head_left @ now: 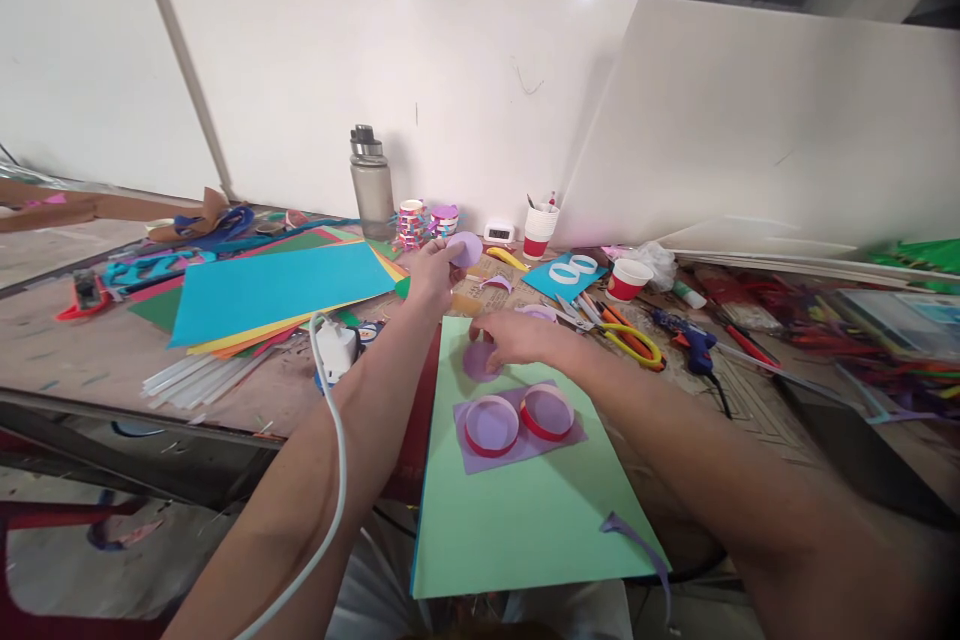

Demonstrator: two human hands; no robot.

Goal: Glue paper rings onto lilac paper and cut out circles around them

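My left hand (433, 270) is closed on a light purple paper disc (465, 248), held up above the far part of the table. My right hand (514, 335) reaches over the light green sheet (517, 530), its fingers apart and curved at the edge of another purple paper disc (478, 362). Whether that disc is lifted at all, I cannot tell. Nearer me, two short red-and-white paper rings (491, 450) stand on a purple paper piece (480, 465) on the sheet. A curled purple paper strip (637, 540) lies at the sheet's right edge.
Scissors with yellow handles (637, 345) and a blue glue gun (697, 350) lie to the right. Colored sheets (285, 295) and glue sticks (202, 375) lie left. A bottle (371, 190) and paper cups (540, 230) stand behind. A white cable (341, 480) crosses my left forearm.
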